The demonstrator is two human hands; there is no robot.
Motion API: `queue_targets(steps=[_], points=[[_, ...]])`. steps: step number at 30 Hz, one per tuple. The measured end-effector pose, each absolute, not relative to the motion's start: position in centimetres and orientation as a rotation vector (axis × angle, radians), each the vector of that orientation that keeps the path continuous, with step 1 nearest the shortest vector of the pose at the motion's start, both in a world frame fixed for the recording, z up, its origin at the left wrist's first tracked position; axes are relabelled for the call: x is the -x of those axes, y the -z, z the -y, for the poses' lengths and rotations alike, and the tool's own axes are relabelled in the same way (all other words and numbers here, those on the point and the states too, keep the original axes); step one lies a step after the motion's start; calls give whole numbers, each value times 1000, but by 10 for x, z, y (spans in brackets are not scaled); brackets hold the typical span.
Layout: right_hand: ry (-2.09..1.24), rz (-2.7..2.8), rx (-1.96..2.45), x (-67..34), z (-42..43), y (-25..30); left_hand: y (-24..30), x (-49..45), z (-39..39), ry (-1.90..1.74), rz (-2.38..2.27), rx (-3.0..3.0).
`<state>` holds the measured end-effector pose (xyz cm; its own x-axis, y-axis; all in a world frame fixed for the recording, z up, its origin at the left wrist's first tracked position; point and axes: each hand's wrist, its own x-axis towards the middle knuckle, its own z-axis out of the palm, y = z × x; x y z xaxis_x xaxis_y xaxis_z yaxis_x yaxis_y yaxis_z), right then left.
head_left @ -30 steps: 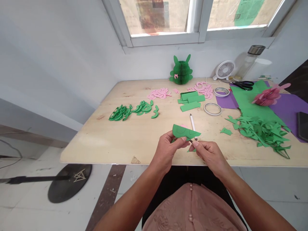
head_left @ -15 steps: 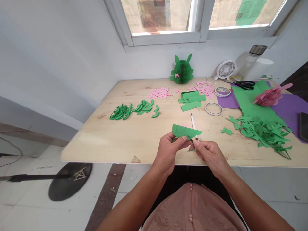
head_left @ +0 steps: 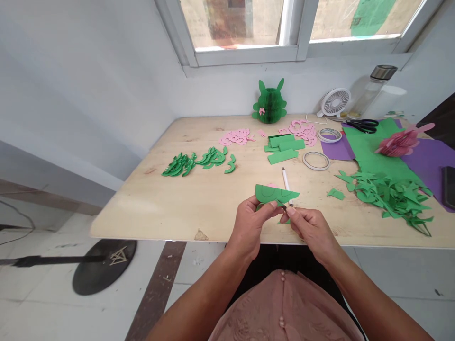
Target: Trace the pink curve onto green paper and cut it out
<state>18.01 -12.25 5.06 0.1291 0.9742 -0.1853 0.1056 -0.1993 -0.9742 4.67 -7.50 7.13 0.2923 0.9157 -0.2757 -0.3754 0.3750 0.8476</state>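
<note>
A folded piece of green paper [head_left: 273, 193] with curved pencil outlines is pinched between the thumb and fingers of my left hand [head_left: 251, 220], above the front of the table. My right hand [head_left: 308, 226] is closed on what looks like a pair of scissors [head_left: 284, 207]; only a dark, narrow part shows at the paper's lower edge, and the rest is hidden by the fingers. Just behind the paper lies a white pencil [head_left: 286, 180], partly covered by it. A bit of green paper shows beneath my hands.
Green wavy cutouts [head_left: 179, 165] lie left, pink cutouts [head_left: 236, 137] and green strips [head_left: 284, 149] behind. Tape rolls [head_left: 316, 161], black-handled scissors [head_left: 362, 125] and green scraps [head_left: 391, 196] are right. A green paper figure [head_left: 270, 105], a fan [head_left: 335, 102] and a bottle [head_left: 371, 94] stand at the back.
Almost nothing differs. Both hands keep their hold on the green paper and the scissors, and the whole view has shifted very slightly.
</note>
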Motion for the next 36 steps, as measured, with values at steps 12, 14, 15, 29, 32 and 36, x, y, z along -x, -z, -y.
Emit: queue_targets(steps=[12,14,15,29,32,36], points=[[-1188,1092,1494,-178,122,-55,-71,-49,77,-1005,-871,-755],[-1186,1095,1492,-178,122,-55,-72,-49,78,-1002,-875,-746],[-1184,1097,1492,-178,122,-55,-72,-50,78,-999,-879,-741],[-1171,1113,1501,-179,120,-55,-70,-48,78,-988,-882,-742],[-1181,1115,1499,-179,121,-54,-71,-48,76,-1000,-894,-758],[-1191,1108,1506,-178,121,-54,-71,-49,76,-1014,-902,-760]])
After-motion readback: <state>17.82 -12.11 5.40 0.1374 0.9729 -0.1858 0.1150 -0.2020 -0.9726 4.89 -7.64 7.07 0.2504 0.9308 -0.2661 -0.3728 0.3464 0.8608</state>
